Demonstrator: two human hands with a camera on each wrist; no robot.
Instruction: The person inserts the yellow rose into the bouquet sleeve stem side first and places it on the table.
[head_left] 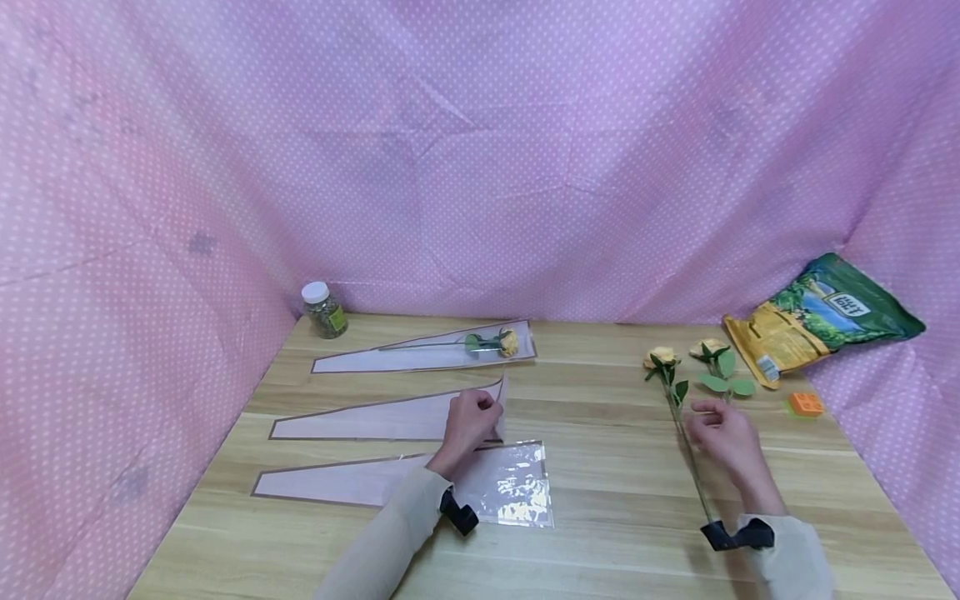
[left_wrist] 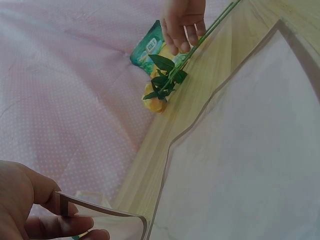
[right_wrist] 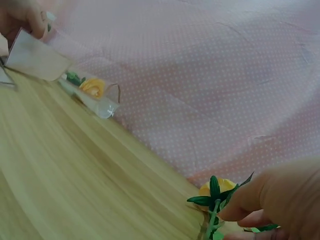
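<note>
My left hand (head_left: 468, 421) pinches the open edge of the middle flower sleeve (head_left: 367, 418), a white tapered wrapper with a brown border. In the left wrist view the lifted edge lies between thumb and fingers. My right hand (head_left: 726, 437) is beside the stem of a yellow rose (head_left: 662, 360), its fingers loosely bent and apart. The right wrist view has the rose's green stem (right_wrist: 212, 222) close to the fingertips; whether they touch is unclear. A second yellow rose (head_left: 708, 350) with green leaves lies just beyond, to the right.
Behind the middle sleeve lies another sleeve (head_left: 352, 363) with a rose inside. A third sleeve (head_left: 322, 485) lies in front, under my left forearm. A white-lidded jar (head_left: 326, 315) stands back left. A green-yellow bag (head_left: 821, 312) and an orange block (head_left: 806, 404) are at right.
</note>
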